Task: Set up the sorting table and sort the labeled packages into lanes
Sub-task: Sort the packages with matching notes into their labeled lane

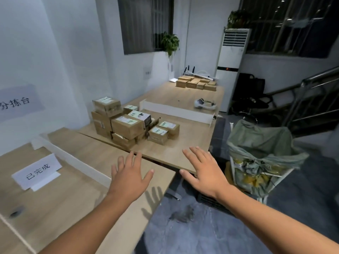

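Both hands are held out flat, fingers spread and holding nothing: the left hand [130, 173] over the near light-wood table [73, 198], the right hand [203, 171] over the corner of the adjoining table [192, 132]. Just ahead of them sits a heap of brown cardboard packages with pale labels [128, 123], seemingly unsorted and the likely next pick. Beyond it, a low white divider board [176, 110] fences off a lane. Left of the left hand stands a folded white paper sign [36, 171]; right of the right hand, a grey-green sack [260, 143] slumps in a trolley.
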Tool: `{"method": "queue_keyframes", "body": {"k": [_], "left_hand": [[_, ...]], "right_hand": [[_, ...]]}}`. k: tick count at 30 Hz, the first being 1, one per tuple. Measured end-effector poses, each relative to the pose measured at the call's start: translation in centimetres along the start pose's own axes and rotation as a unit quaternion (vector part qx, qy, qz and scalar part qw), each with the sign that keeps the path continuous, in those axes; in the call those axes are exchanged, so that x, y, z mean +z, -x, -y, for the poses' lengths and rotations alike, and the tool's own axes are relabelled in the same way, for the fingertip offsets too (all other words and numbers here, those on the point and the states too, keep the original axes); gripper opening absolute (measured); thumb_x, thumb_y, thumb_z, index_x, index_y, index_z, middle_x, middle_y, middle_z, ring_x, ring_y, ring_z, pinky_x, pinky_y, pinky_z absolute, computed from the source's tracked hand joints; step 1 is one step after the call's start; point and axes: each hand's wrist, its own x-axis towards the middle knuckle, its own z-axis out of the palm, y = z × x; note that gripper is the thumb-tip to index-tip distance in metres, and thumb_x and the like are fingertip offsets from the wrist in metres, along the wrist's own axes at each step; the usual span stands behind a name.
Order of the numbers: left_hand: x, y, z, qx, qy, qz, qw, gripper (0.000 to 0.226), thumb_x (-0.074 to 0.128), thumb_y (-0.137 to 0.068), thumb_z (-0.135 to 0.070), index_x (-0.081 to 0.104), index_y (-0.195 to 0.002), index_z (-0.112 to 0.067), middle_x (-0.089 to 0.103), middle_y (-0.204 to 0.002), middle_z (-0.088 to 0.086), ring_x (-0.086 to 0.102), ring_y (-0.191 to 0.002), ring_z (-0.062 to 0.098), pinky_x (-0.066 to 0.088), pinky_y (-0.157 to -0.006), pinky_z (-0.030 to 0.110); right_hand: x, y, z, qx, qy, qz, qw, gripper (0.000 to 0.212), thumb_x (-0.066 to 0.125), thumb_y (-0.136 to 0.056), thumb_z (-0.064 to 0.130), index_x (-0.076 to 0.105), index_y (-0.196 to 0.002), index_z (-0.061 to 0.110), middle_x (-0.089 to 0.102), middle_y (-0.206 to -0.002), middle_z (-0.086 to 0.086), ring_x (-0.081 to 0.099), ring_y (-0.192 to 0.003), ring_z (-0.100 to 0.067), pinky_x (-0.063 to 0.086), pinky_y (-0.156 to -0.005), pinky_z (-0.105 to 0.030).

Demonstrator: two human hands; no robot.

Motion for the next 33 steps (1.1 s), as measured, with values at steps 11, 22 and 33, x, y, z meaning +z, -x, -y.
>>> {"method": "queue_keyframes", "body": {"k": [11, 22, 33], "left_hand": [[10.1, -21.6, -5.0, -0.034, 0.019, 0.004, 0.999, 0.080, 0.030, -0.097, -0.069, 0.010, -0.162, -0.027, 0.015, -0.169, 0.005, 0.007, -0.154, 0.037, 0.011, -0.124, 0.054], [18.1, -40.2, -6.8, -0.143, 0.046, 0.045, 0.988, 0.082, 0.035, -0.094, -0.072, 0.015, -0.161, -0.028, 0.019, -0.168, 0.005, 0.014, -0.154, 0.035, 0.019, -0.123, 0.057], [28.2, -49.7, -5.5, -0.329, 0.060, 0.079, 0.939, 0.080, 0.034, -0.097, -0.070, 0.018, -0.160, -0.023, 0.024, -0.166, 0.009, 0.021, -0.150, 0.036, 0.023, -0.122, 0.050]], "right_hand": [[6.2, -18.4, -15.3, -0.016, 0.001, 0.020, 1.000, 0.078, 0.014, -0.092, 0.078, 0.011, -0.160, 0.041, 0.012, -0.169, 0.004, 0.003, -0.156, -0.017, 0.004, -0.126, -0.047], [12.3, -38.5, -24.1, -0.063, -0.193, 0.074, 0.976, 0.069, 0.036, -0.095, 0.065, 0.034, -0.155, 0.030, 0.040, -0.155, 0.003, 0.035, -0.139, -0.012, 0.030, -0.117, -0.031], [29.2, -55.9, -28.1, -0.116, -0.272, 0.241, 0.924, 0.068, 0.050, -0.096, 0.055, 0.031, -0.155, 0.026, 0.034, -0.159, 0.002, 0.025, -0.146, -0.015, 0.027, -0.116, -0.035]]}}
